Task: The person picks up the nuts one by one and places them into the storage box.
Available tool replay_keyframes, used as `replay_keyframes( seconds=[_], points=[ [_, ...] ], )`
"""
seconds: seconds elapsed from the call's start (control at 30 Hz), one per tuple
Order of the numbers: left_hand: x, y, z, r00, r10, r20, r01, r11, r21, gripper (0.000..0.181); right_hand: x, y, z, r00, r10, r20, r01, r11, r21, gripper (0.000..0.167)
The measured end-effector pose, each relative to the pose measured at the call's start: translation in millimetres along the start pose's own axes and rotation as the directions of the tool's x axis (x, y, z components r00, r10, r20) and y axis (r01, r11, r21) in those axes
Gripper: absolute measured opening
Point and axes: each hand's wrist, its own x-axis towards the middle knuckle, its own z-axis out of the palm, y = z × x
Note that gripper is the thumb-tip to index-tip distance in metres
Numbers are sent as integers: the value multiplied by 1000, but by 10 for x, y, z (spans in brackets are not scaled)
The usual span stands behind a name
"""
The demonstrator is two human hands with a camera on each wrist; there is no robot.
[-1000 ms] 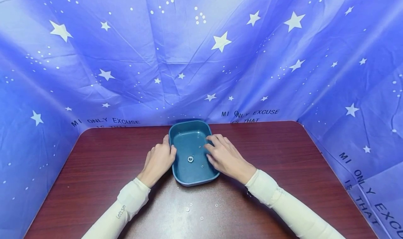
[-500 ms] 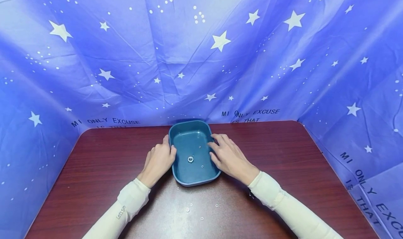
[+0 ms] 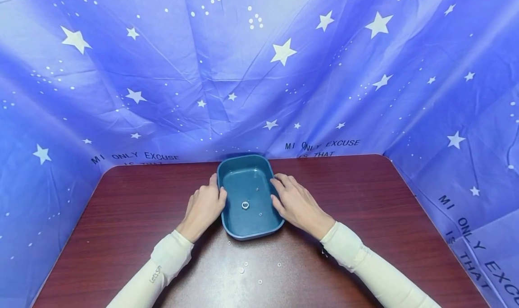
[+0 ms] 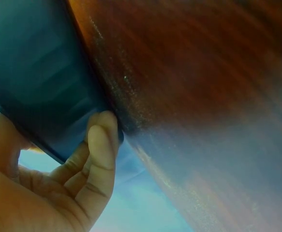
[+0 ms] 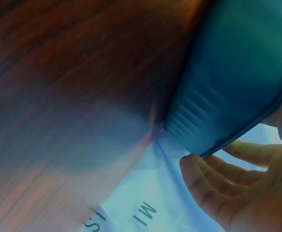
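A deep teal plastic tray (image 3: 246, 227) with rounded corners lies near the table's back edge. Inside it is one larger metal nut (image 3: 245, 205), plus two tiny nut-like rings, one of them a small ring (image 3: 260, 214). My left hand (image 3: 204, 205) grips the tray's left wall, thumb over the rim; the left wrist view has its fingers (image 4: 102, 147) against the outer side. On the right wall my right hand (image 3: 299, 204) holds the rim, with thumb and index tip lapping over it. Seen from the right wrist, one fingertip (image 5: 191, 162) lies by the rim's outer side.
Several tiny metal rings, such as a ring (image 3: 260, 282), lie scattered on the dark red wooden table (image 3: 344, 186) in front of the tray. A blue star-printed cloth (image 3: 243, 73) hangs behind the table and along both sides.
My right hand has drawn back to the right, from reaching over the tray's inside to its right rim. The left hand, tray and nuts stay in place.
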Motion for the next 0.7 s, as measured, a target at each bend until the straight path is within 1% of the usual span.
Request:
replay_keyframes(
  seconds=[0.07,0.37,0.6,0.7],
  points=[
    [3,1,-1,1000,3,-3,-3,1000,-1,58,-3,1,-1,1000,12,6,-12,1000,8,44],
    [10,-5,-10,1000,11,-2,-11,1000,-5,58,-15,-20,4,994,98,56,-102,993,56,51],
    [7,-29,-25,1000,-10,22,11,1000,-11,59,-35,-53,38,991,130,35,-134,981,141,49],
    [2,-43,-33,999,-16,30,16,1000,-12,60,-49,-62,51,987,154,34,-158,976,152,46]
  ],
)
